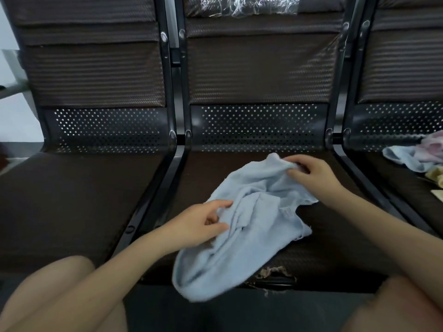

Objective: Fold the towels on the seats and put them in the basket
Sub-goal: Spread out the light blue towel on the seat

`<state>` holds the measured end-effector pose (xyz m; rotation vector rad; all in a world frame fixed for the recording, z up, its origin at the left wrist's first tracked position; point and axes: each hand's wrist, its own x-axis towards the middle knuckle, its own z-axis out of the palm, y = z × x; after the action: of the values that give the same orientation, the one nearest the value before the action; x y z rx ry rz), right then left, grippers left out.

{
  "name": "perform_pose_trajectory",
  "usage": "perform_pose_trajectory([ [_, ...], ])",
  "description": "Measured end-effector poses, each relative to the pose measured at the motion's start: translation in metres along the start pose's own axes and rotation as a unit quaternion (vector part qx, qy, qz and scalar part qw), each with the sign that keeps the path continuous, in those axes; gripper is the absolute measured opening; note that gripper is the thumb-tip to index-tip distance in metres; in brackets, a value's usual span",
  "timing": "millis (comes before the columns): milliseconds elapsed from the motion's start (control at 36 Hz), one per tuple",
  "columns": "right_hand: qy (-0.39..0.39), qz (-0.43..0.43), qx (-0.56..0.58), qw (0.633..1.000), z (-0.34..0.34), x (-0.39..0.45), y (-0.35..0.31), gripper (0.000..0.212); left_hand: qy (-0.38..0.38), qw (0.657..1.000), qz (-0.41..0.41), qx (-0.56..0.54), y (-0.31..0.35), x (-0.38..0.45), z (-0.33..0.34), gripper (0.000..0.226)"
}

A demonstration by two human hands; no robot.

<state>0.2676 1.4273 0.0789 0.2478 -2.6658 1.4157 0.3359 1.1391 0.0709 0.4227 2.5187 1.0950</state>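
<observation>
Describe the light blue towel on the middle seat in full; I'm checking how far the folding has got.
The light blue towel looks like soft terry cloth with frayed edges and a small sewn label. It lies crumpled and unfolded on the middle seat, its near end hanging over the seat's front edge. The left hand grips a bunched fold at its left side; the right hand pinches its far corner, lifted slightly.

Towel (251,226) on the middle seat (335,236): pale blue, plain, no print. Middle seat: dark brown woven-texture padding, black frame, black perforated panel (259,127) with a regular dot pattern behind the towel. Right of the middle seat: pile of towels (417,158) in pale blue, pink and pale yellow.
</observation>
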Motion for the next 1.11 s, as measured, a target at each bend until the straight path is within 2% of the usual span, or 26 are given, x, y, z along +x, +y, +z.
perform_pose_trajectory([
  [111, -0.201, 0.002, -0.029, 0.979, 0.011, -0.016, -0.009, 0.013, 0.054, 0.996, -0.050, -0.047, 0.004, 0.013, -0.017, 0.034],
  [167, -0.244, -0.014, -0.080, 0.966, 0.018, -0.020, -0.009, 0.006, 0.090, 0.992, -0.080, -0.047, 0.006, 0.032, -0.027, 0.032],
  [306, -0.169, 0.001, -0.068, 0.983, 0.029, -0.014, -0.009, 0.017, 0.140, 0.977, -0.142, -0.075, 0.002, 0.089, -0.033, 0.041],
  [389, -0.179, 0.022, -0.146, 0.973, 0.030, -0.011, -0.005, 0.035, 0.136, 0.983, -0.121, 0.003, -0.004, 0.119, -0.024, 0.055],
  [444, -0.199, 0.047, -0.209, 0.956, 0.031, -0.008, 0.001, 0.054, 0.110, 0.986, -0.114, 0.053, -0.011, 0.131, -0.013, 0.063],
  [472, -0.203, 0.057, -0.223, 0.952, 0.031, -0.006, 0.004, 0.057, 0.092, 0.986, -0.106, 0.089, -0.014, 0.135, -0.007, 0.064],
  [528, -0.201, 0.063, -0.233, 0.950, 0.027, -0.003, 0.008, 0.048, 0.075, 0.984, -0.074, 0.144, -0.017, 0.141, 0.003, 0.056],
  [611, -0.159, 0.078, -0.144, 0.974, 0.017, 0.000, 0.011, 0.028, 0.097, 0.991, -0.045, 0.079, -0.017, 0.141, 0.003, 0.043],
  [667, -0.085, 0.100, -0.034, 0.991, 0.008, 0.002, 0.013, 0.018, 0.157, 0.987, -0.036, 0.028, -0.015, 0.136, -0.008, 0.037],
  [750, 0.017, 0.139, 0.083, 0.987, -0.005, 0.006, 0.015, 0.018, 0.261, 0.965, -0.007, -0.029, -0.009, 0.120, -0.034, 0.032],
  [806, 0.046, 0.150, 0.107, 0.982, -0.011, 0.008, 0.015, 0.020, 0.301, 0.953, 0.028, -0.009, -0.003, 0.104, -0.050, 0.030],
  [861, 0.038, 0.134, 0.079, 0.987, -0.011, 0.007, 0.014, 0.019, 0.314, 0.946, 0.072, 0.042, 0.002, 0.086, -0.057, 0.028],
  [917, 0.017, 0.116, 0.036, 0.992, -0.011, 0.006, 0.015, 0.019, 0.289, 0.945, 0.113, 0.103, 0.000, 0.067, -0.053, 0.026],
  [944, -0.002, 0.114, 0.009, 0.993, -0.011, 0.005, 0.017, 0.022, 0.251, 0.951, 0.123, 0.129, -0.003, 0.059, -0.048, 0.026],
  [1028, -0.098, 0.130, -0.106, 0.981, -0.011, 0.004, 0.026, 0.035, 0.056, 0.983, 0.065, 0.161, -0.017, 0.038, -0.026, 0.037],
  [1056, -0.128, 0.137, -0.140, 0.972, -0.011, 0.003, 0.030, 0.038, 0.019, 0.987, 0.040, 0.154, -0.022, 0.034, -0.020, 0.040],
  [1111, -0.155, 0.146, -0.177, 0.961, -0.012, 0.002, 0.035, 0.042, 0.046, 0.994, 0.010, 0.100, -0.028, 0.032, -0.015, 0.041],
])
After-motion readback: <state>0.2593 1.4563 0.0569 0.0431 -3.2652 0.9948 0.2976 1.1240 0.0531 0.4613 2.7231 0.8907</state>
